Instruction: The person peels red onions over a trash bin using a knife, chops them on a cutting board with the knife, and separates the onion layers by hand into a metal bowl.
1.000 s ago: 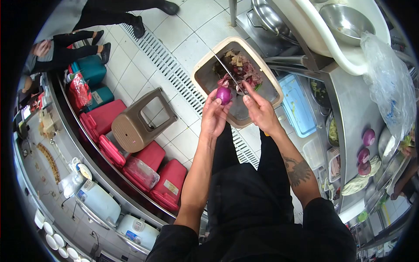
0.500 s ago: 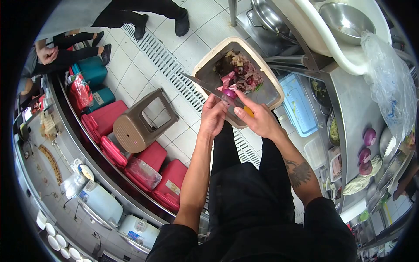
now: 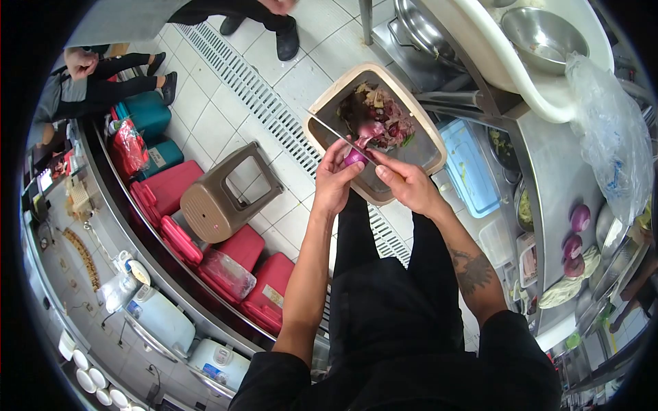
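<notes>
A purple onion (image 3: 354, 158) is in my left hand (image 3: 334, 179), whose fingers wrap round its left side. My right hand (image 3: 409, 186) is closed on the handle of a knife (image 3: 336, 133). The long blade crosses the upper side of the onion and points up and left. Both hands are over the near rim of a beige bin (image 3: 429, 130) on the floor. Onion skins and scraps (image 3: 391, 122) lie in the bin, and a loose piece of skin hangs by the onion.
A brown stool (image 3: 212, 205) lies left of the bin, beside red containers (image 3: 240, 250). On the right, more purple onions (image 3: 580, 218) rest on a steel counter (image 3: 548, 185) near a plastic bag (image 3: 606, 137). Two people (image 3: 274, 24) (image 3: 89, 89) stand at the upper left.
The knife blade has swung across the onion from its earlier flatter position near my fingers. The person at the top has shifted, and a hand now shows there.
</notes>
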`<state>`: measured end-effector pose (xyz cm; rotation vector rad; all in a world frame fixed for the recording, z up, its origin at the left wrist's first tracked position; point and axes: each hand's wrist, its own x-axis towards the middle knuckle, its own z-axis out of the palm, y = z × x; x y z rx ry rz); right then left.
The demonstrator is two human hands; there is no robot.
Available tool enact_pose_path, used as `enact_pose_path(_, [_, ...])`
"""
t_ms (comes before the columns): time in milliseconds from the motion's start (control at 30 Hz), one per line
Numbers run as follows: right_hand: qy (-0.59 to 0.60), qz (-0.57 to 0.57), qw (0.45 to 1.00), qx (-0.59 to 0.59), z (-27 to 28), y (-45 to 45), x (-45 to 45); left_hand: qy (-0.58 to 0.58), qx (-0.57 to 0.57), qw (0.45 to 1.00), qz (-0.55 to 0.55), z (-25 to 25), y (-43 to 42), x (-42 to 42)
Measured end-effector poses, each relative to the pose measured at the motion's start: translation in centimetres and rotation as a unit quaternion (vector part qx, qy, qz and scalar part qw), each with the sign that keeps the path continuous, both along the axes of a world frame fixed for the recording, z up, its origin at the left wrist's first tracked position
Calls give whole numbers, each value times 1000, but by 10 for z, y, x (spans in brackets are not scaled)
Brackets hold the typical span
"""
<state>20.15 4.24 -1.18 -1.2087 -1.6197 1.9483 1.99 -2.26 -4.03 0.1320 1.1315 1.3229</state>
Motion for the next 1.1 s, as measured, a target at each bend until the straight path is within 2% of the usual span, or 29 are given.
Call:
enact_pose_path(33, [0, 0, 1000, -1, 1, 1, 0, 0, -1, 1000, 0, -2, -1, -2])
enact_pose_path(133, [-26, -10, 993, -112, 7, 7, 3, -22, 0, 1000, -21, -7, -4, -5])
enact_pose_path(200, [-38, -49, 972, -225, 10, 13, 6, -59, 35, 997, -24, -6, -4, -5])
enact_pose_path(300, [-36, -101, 967, -232, 12, 16, 7, -78, 34, 996, -25, 0, -4, -8])
enact_pose_path(333, [-60, -40, 967, -244, 11, 23, 14, -78, 34, 996, -25, 1, -3, -8])
enact_pose_path(367, [-60, -40, 967, -244, 7, 20, 13, -63, 16, 998, -16, 3, -2, -6])
enact_pose_path(433, [-49, -33, 987, -150, 0, 13, 10, -49, -1, 999, -7, 3, 1, -3])
enact_pose_path(467, [-46, -31, 991, -119, -2, 11, 10, 2, -18, 1000, -11, 4, 2, -1])
enact_pose_path(500, [-51, 2, 998, -46, 1, 11, 9, 53, -35, 998, -15, 4, 2, 0])
enact_pose_path(533, [-54, 36, 998, 26, 4, 11, 9, 53, -35, 998, -15, 2, 1, 0])
enact_pose_path(633, [-104, 70, 990, 64, 8, 9, 7, 91, -45, 994, -50, 1, 3, -3])
enact_pose_path(733, [-135, 107, 985, 31, 12, 11, 8, 114, -42, 992, -45, 1, 5, -4])
enact_pose_path(800, [-144, 87, 985, 26, 10, 10, 9, 174, -171, 969, -46, -1, 6, -9])
enact_pose_path(867, [-153, 68, 986, 23, 5, 7, 9, 175, -174, 968, -41, 2, 10, -8])
enact_pose_path(967, [-99, 5, 993, -66, 0, 6, 12, 188, -177, 965, -38, 8, 14, -5])
enact_pose_path(1033, [-73, 40, 991, -107, 8, 9, 12, 198, -178, 963, -42, 7, 14, -4])
enact_pose_path(1100, [-66, 50, 988, -129, 13, 11, 9, 195, -129, 970, -71, 7, 12, -3])
